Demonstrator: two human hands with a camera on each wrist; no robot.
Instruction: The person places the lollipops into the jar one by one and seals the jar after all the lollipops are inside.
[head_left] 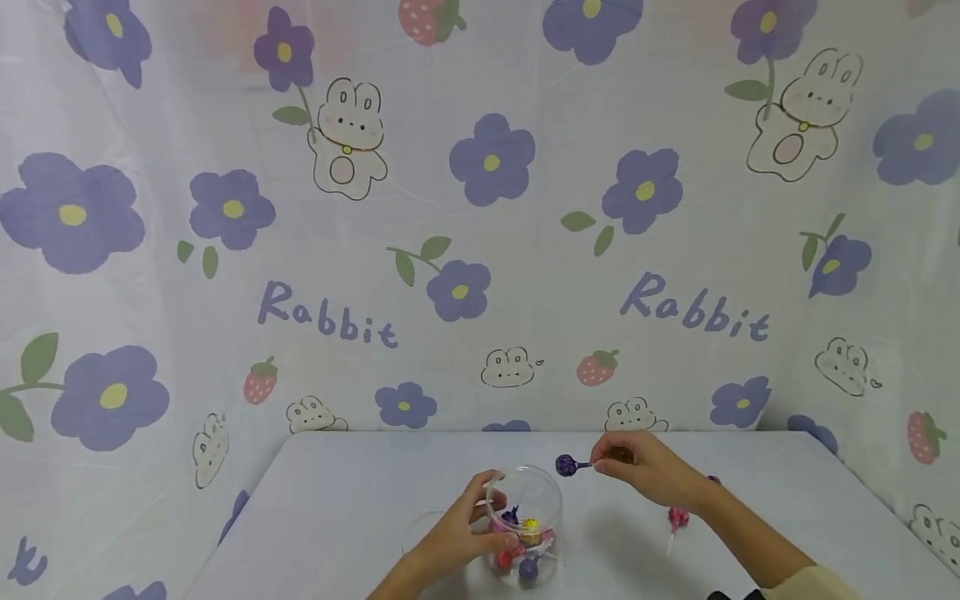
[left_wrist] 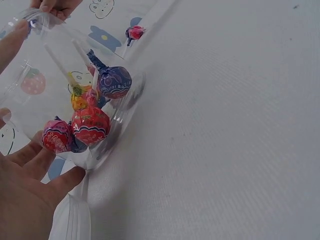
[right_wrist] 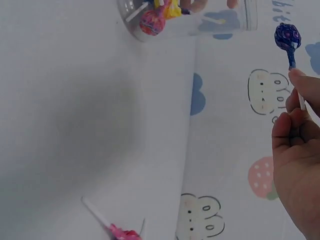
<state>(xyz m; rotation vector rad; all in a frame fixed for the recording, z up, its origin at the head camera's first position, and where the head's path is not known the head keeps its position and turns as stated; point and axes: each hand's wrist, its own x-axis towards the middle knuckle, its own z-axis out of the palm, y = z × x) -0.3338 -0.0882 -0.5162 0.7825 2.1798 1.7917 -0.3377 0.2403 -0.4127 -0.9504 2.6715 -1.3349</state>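
Note:
My left hand (head_left: pixel 454 542) grips a clear plastic jar (head_left: pixel 542 492) that stands on the table with its mouth up. Inside it lie several wrapped lollipops: in the left wrist view a red one (left_wrist: pixel 90 125), a purple one (left_wrist: pixel 115 82) and a yellow one (left_wrist: pixel 78 100) show through the wall. Higher up and to the right of the jar's rim, my right hand (head_left: pixel 648 468) pinches a purple lollipop (head_left: pixel 566 465) by its white stick. That lollipop's wrapped head points left, toward the jar, and is apart from it.
A pink lollipop (head_left: pixel 678 518) lies on the white table (head_left: pixel 622 567) below my right forearm, and another purple one (head_left: pixel 713 479) is partly hidden behind that arm. Left of the jar, a clear round lid (head_left: pixel 411 533) lies partly behind my left hand. A printed curtain (head_left: pixel 525 250) hangs behind the table.

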